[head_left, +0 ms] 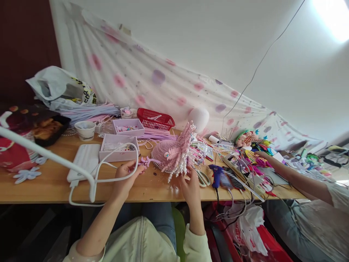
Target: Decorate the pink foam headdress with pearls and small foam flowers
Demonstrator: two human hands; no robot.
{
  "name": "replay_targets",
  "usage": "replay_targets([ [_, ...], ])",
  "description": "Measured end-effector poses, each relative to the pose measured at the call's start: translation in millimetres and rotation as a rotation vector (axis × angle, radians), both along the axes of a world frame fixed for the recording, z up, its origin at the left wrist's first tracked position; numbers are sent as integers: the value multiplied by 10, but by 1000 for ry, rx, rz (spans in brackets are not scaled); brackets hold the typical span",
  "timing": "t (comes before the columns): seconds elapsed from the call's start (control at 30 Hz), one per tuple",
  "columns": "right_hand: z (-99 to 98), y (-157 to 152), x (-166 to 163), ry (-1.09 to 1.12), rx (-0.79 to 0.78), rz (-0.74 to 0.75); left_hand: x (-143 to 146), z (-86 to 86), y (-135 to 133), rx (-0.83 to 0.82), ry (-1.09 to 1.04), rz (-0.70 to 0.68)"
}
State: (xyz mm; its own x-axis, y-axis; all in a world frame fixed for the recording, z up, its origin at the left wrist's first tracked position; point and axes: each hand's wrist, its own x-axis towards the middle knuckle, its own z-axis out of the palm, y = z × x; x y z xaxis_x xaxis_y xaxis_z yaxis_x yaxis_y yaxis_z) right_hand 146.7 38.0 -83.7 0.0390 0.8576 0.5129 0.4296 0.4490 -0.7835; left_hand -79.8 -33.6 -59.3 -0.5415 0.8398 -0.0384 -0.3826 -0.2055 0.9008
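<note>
A pink domed headpiece [169, 151] with rows of white beaded sprigs sits on the wooden table [54, 182] in front of me. My left hand [125, 177] is closed on a lilac pipe-cleaner piece [145, 161] that reaches toward the headpiece's left side. My right hand [190, 185] rests at the headpiece's near right edge, fingers curled up among the beaded sprigs. What they pinch, if anything, is hidden.
Scissors [202, 177] and a blue glue gun [218, 174] lie to the right. Two lilac boxes [119, 147], a red basket [155, 119], a white cup [85, 130], a white power bank [84, 161] with cable. Another person's arm [291, 174] reaches into craft clutter at right.
</note>
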Motion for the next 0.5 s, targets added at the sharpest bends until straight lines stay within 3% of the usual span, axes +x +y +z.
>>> replay_targets([
  [0.13, 121, -252, 14, -65, -17, -17, -73, 22, -28, 0, 35, -54],
  [0.23, 354, -514, 36, -171, 152, -119, -112, 100, -121, 24, 36, -160],
  [0.37, 638, -760, -159, -351, 416, 126, -70, 232, -283, 12, 79, -297],
  [0.5, 663, -787, -359, -440, 493, 217, 39, 283, -372, 16, 128, -368],
])
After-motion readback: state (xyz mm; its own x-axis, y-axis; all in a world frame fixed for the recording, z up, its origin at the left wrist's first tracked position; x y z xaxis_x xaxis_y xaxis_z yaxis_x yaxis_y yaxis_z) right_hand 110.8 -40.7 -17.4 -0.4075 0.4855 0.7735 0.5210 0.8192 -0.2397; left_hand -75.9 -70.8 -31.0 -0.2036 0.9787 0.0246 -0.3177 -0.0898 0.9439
